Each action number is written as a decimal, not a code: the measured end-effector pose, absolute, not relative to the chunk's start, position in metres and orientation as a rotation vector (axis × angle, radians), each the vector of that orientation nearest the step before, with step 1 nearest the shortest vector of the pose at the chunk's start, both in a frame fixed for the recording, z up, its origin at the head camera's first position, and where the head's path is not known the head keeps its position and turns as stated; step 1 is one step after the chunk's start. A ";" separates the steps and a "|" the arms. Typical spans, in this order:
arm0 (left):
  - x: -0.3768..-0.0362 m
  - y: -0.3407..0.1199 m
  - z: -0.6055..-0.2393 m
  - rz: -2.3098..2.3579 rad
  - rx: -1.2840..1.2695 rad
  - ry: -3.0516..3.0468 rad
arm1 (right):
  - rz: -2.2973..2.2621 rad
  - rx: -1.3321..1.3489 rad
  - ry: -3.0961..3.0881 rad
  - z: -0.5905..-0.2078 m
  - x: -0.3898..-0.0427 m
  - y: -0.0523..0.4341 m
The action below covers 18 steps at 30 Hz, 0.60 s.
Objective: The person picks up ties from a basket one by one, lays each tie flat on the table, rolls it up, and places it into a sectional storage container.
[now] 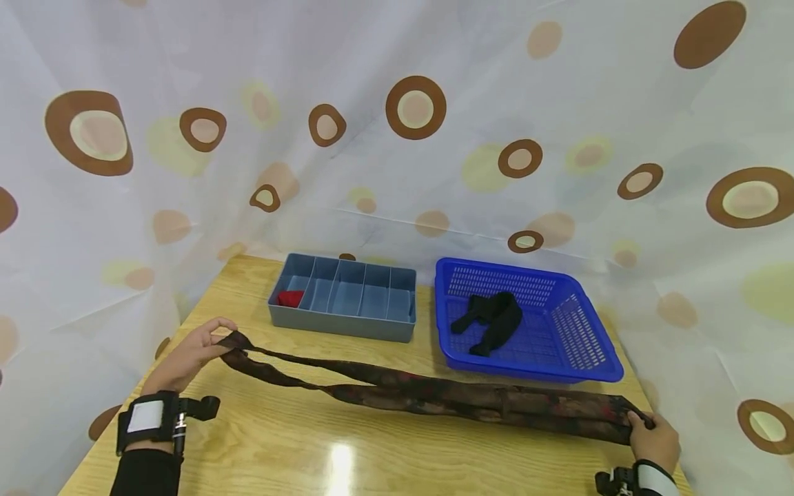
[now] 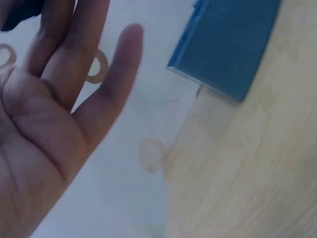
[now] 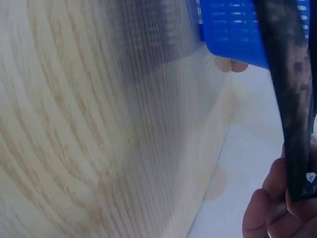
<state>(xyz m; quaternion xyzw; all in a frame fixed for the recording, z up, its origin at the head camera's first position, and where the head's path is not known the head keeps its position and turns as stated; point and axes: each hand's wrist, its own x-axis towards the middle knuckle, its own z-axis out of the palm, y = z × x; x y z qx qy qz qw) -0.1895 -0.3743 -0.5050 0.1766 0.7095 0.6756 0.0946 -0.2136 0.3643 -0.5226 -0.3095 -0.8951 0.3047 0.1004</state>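
A long, dark brown patterned strip of cloth point(image 1: 434, 396) is stretched across the front of the table, raised at both ends. Its left part splits into two narrow twisted strands, and the right part is wider and flatter. My left hand point(image 1: 195, 351) pinches the narrow end between thumb and fingers; in the left wrist view the other fingers point(image 2: 67, 54) are extended. At the far right, my right hand point(image 1: 656, 439) grips the wide end. The right wrist view shows its curled fingers point(image 3: 277, 208) around the cloth's edge.
Behind the cloth stands a grey-blue divided box point(image 1: 344, 325) with a red folded cloth point(image 1: 289, 298) in its leftmost compartment. To its right, a blue perforated basket point(image 1: 527, 368) contains a crumpled black cloth point(image 1: 499, 320). A patterned curtain point(image 1: 372, 172) surrounds the wooden table point(image 1: 273, 448).
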 end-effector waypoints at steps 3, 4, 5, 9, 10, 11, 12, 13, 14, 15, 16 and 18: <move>-0.194 -0.381 -0.503 1.968 0.758 1.833 | 0.889 -0.932 -2.648 -0.520 -0.211 0.368; -0.195 -0.383 -0.502 1.929 0.820 1.772 | 0.886 -0.943 -2.648 -0.519 -0.211 0.368; -0.195 -0.385 -0.501 1.891 0.865 1.720 | 0.886 -0.954 -2.648 -0.517 -0.210 0.369; -0.193 -0.390 -0.498 1.783 0.871 1.773 | 0.898 -1.000 -2.634 -0.510 -0.209 0.371; -0.192 -0.390 -0.498 1.771 0.834 1.849 | 0.896 -0.996 -2.627 -0.509 -0.209 0.371; -0.191 -0.389 -0.498 1.764 0.772 1.949 | 0.893 -0.983 -2.616 -0.508 -0.210 0.372; -0.190 -0.387 -0.498 1.727 0.697 2.080 | 0.891 -0.973 -2.607 -0.509 -0.211 0.371; -0.190 -0.385 -0.498 1.668 0.608 2.209 | 0.884 -0.955 -2.603 -0.510 -0.213 0.371; -0.189 -0.382 -0.499 1.592 0.509 2.329 | 0.881 -0.941 -2.613 -0.512 -0.215 0.371; -0.188 -0.379 -0.501 1.502 0.428 2.414 | 0.880 -0.922 -2.636 -0.514 -0.216 0.371; -0.187 -0.377 -0.503 1.405 0.357 2.480 | 0.875 -0.905 -2.677 -0.517 -0.217 0.372; -0.185 -0.373 -0.507 1.192 0.259 2.578 | 0.872 -0.906 -2.775 -0.524 -0.219 0.372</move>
